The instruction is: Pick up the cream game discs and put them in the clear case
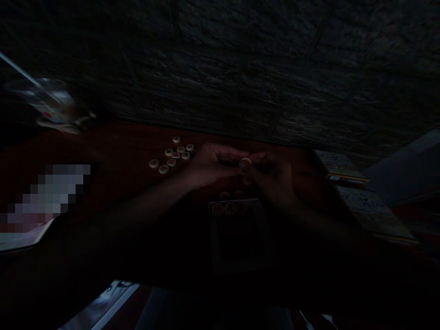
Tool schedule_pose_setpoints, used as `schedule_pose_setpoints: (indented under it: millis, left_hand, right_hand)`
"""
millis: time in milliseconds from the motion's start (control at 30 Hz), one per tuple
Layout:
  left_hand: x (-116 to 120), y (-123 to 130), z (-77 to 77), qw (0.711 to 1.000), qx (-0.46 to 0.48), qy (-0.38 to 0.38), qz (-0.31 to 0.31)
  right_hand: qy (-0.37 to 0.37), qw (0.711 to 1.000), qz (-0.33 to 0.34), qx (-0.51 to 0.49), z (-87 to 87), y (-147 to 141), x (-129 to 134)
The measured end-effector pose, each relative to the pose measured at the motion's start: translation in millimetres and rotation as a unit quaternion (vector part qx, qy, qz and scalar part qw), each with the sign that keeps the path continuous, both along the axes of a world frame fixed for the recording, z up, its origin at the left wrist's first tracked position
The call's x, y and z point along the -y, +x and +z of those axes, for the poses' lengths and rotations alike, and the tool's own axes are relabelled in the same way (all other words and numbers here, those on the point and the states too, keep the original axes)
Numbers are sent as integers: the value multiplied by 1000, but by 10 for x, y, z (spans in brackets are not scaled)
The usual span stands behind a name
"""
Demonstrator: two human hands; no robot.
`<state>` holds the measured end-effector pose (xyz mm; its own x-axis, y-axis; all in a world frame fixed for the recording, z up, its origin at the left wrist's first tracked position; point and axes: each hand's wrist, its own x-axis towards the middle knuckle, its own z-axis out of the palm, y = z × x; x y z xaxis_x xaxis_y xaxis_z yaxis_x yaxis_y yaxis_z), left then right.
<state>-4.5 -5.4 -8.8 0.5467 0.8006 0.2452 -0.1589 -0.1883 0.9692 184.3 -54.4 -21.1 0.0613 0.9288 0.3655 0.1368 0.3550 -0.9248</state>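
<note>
In the dim light, my left hand (213, 161) and my right hand (275, 173) meet over the table. Between their fingertips is a round Chinese chess piece (246, 159), partly covered by the fingers. Both hands are closed on it in a pinch. Another piece (246, 180) shows just below my right hand's fingers. Nearer to me lies a shallow dark box (212, 243), with several pieces in a row along its far edge, some with red characters. Two more pieces (224, 195) lie just beyond that edge. The box's inside is too dark to make out.
Several loose chess pieces (176, 155) lie left of my left hand. A plastic cup with a straw (57, 103) stands at the far left. Boxes with writing (369, 208) lie at the right. A rough stone wall (220, 68) rises behind the wooden table (120, 142).
</note>
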Motion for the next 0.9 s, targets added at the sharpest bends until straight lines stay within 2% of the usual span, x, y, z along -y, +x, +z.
schedule_pose_setpoints:
  millis: [267,567,733,900]
  left_hand:
    - [23,-8,55,999,-13,-1,53]
    - [-45,-31,-24,999,-6,1,52]
    - [6,-11,39,998,12,-8,54]
    - [42,-5,81,998,-18,-10,57]
  right_hand:
    - [-1,1000,0,-16,13,-29,5]
    - [22,1000,-4,12,-22,12,6]
    - [27,1000,-10,8,-21,17,6]
    - [26,1000,-11,15,-7,21,11]
